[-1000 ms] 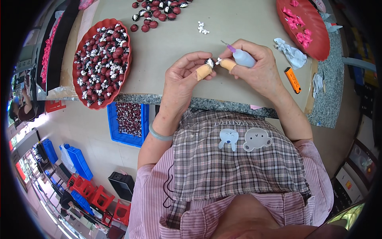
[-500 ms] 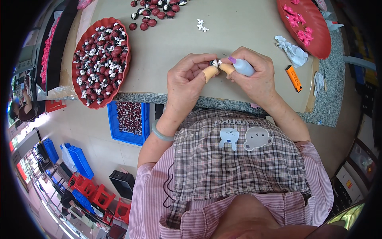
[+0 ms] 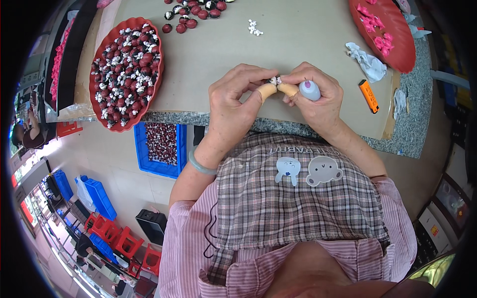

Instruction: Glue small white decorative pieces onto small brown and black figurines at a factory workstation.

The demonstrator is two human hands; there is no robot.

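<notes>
Over the near edge of the table, my left hand [image 3: 232,94] pinches a small black-and-white figure [image 3: 273,80] between thumb and fingers. My right hand [image 3: 323,97] meets it there, its thumb and index finger pressing on the figure's white part. Tucked in the right palm is a pale squeeze bottle [image 3: 311,92] with a purple nozzle, tilted so the nozzle faces up. Both thumbs wear tan finger covers. Most of the figure is hidden by my fingertips. Beyond the hands lies a little group of white pieces [image 3: 254,28].
At the left stands a red scalloped tray [image 3: 160,69] heaped with dark red, black and white figures; more figures [image 3: 191,23] lie at the far side. To the right are an orange cutter-like tool [image 3: 368,97], crumpled tissue [image 3: 367,62] and a red tray [image 3: 397,54] with pink pieces.
My hands have come closer together, and my right fingertips now press on the figure. The squeeze bottle has swung away from it, its nozzle turning from the figure to face up.
</notes>
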